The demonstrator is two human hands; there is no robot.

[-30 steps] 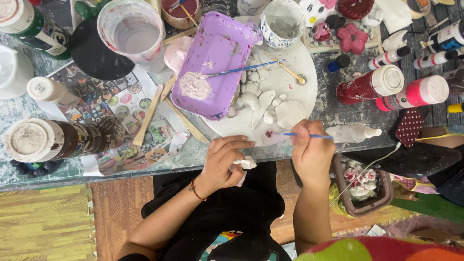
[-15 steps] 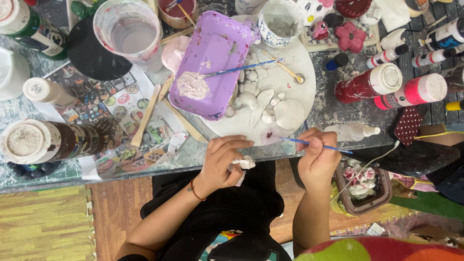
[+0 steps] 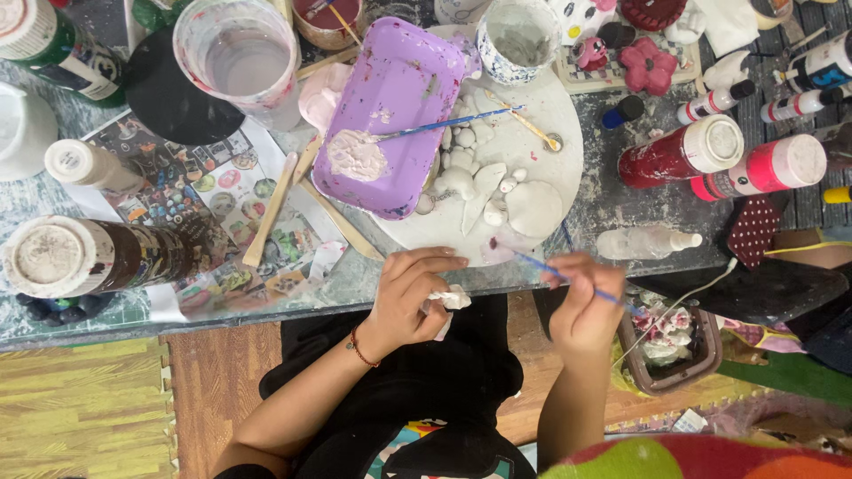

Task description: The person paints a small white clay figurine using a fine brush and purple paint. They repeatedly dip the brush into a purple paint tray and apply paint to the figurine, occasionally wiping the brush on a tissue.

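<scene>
While the table fills the upper half of the frame, the two hands work at its near edge, low of centre.

Far left: a brown bottle [image 3: 106,257] lies on its side with its white cap toward the left edge; a smaller white-capped bottle [image 3: 89,166] lies above it.
Upper left: a clear plastic cup [image 3: 240,58] stands by a black disc [image 3: 173,93], over a printed sheet [image 3: 213,191] crossed by a wooden stick [image 3: 269,211].
Upper centre: a purple tray [image 3: 395,115] holds a blob of pale paint [image 3: 355,158]; a blue-handled brush [image 3: 448,124] lies across its rim.
Centre: a round white plate [image 3: 550,115] carries small white clay pieces [image 3: 470,173] just right of the tray.
Left hand [image 3: 408,297]: clenched around a small white clay piece [image 3: 451,298], held just below the table edge, centre of the frame; a red cord sits on the wrist.
Right hand [image 3: 581,306]: pinching a thin blue paintbrush [image 3: 568,277], its tip angled up-left toward the plate's lower rim, well short of the held piece.
Lower right: a brown tray [image 3: 701,368] of pink and white figures sits below the table, near the right hand.
Right: a red bottle [image 3: 679,155] and a pink bottle [image 3: 759,168] lie on their sides, white caps showing; a clear bottle [image 3: 643,241] lies below them.
</scene>
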